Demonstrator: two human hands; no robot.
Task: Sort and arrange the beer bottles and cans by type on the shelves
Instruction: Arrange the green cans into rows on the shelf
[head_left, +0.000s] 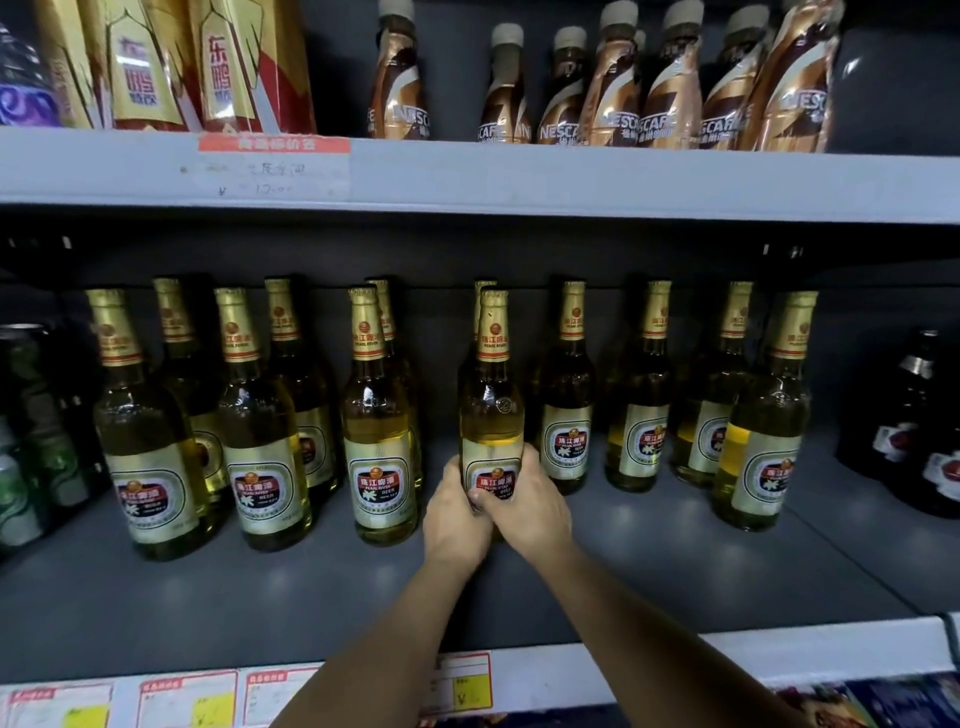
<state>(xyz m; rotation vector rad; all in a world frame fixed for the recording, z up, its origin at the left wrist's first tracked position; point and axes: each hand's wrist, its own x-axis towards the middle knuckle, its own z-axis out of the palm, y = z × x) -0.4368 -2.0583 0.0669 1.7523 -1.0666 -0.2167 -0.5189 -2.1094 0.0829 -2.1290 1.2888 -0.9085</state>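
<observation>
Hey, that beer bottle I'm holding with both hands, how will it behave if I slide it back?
The held bottle looks like glass and nearly full, so probably heavy and breakable. It is tall and narrow with both hands gripping low at its label, so it may tip if pushed quickly.

Both hands hide the held bottle's (491, 415) base; green cans (21, 467) are cut off left.

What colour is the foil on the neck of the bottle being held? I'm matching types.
Gold, with a red band at its base, on the held bottle; seen in the head view.
</observation>
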